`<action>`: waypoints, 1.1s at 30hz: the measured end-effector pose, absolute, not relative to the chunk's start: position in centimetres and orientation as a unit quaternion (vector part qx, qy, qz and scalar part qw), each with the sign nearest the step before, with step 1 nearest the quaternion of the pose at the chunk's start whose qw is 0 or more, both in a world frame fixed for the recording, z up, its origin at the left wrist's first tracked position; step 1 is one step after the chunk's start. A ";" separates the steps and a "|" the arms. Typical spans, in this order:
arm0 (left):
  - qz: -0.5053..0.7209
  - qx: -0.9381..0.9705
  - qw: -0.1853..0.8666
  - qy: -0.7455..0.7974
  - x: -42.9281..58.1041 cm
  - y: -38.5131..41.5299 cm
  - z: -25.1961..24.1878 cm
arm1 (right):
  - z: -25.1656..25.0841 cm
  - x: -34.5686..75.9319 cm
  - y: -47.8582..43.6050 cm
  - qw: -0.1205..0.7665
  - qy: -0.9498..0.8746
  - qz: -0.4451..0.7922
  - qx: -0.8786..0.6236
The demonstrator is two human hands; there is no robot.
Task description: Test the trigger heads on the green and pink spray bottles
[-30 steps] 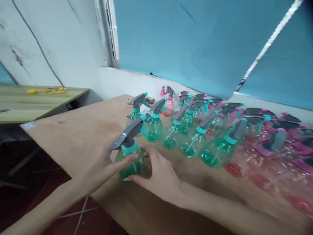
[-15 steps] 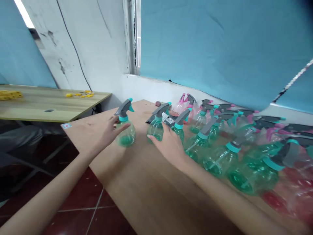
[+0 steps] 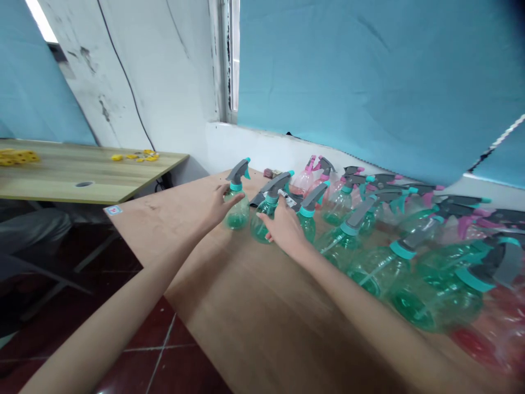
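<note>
My left hand (image 3: 221, 210) is wrapped around the left side of a spray bottle (image 3: 238, 216) with a clear green body, turquoise collar and grey trigger head. The bottle stands upright on the brown table. Just to its right is a second green spray bottle (image 3: 259, 227), also upright. My right hand (image 3: 287, 224) lies against that one's right side, thumb across its front and fingers apart, loosely bent. A third green spray bottle (image 3: 307, 221) is partly hidden behind my right hand.
Several more green spray bottles (image 3: 375, 268) and pink-red spray bottles (image 3: 305, 180) crowd the table's right side. A dark packet with a white label (image 3: 287, 198) lies behind the bottles. On the left, another table (image 3: 53, 175) holds yellow pieces (image 3: 145, 156). The brown table's edge (image 3: 164, 293) is at left.
My left hand has moved the leftmost bottle right and slightly back, nearer the second bottle. My right hand's thumb has drawn up and inward over the second bottle, which has barely moved.
</note>
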State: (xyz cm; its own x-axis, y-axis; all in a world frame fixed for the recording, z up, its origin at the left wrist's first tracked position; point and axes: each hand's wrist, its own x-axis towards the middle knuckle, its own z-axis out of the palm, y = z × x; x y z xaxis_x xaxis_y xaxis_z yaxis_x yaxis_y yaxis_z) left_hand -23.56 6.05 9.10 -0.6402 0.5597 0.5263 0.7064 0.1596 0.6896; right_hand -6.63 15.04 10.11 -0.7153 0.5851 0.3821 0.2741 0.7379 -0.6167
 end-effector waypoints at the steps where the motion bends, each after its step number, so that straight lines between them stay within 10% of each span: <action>1: -0.496 -0.421 0.073 -0.756 -23.6 6.3 9.0 | 10.1 -6.6 15.0 0.287 -0.886 0.270 -0.243; 23: -0.499 -0.381 0.097 -0.772 -17.9 2.1 9.7 | 10.4 -1.6 11.8 0.260 -0.918 0.199 -0.225; 33: -0.380 -0.668 0.019 -0.639 -5.0 -0.9 10.9 | 9.6 10.3 9.0 0.222 -0.936 0.186 -0.201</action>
State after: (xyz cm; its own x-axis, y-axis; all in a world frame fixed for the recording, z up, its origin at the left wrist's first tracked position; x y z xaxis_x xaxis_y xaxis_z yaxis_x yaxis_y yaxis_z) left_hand -5.01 -0.86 10.89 -0.1069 0.8395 0.5328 0.8686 -0.1819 0.4609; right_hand 10.33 9.01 9.59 -0.8210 0.4585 0.3402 0.2937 0.8502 -0.4369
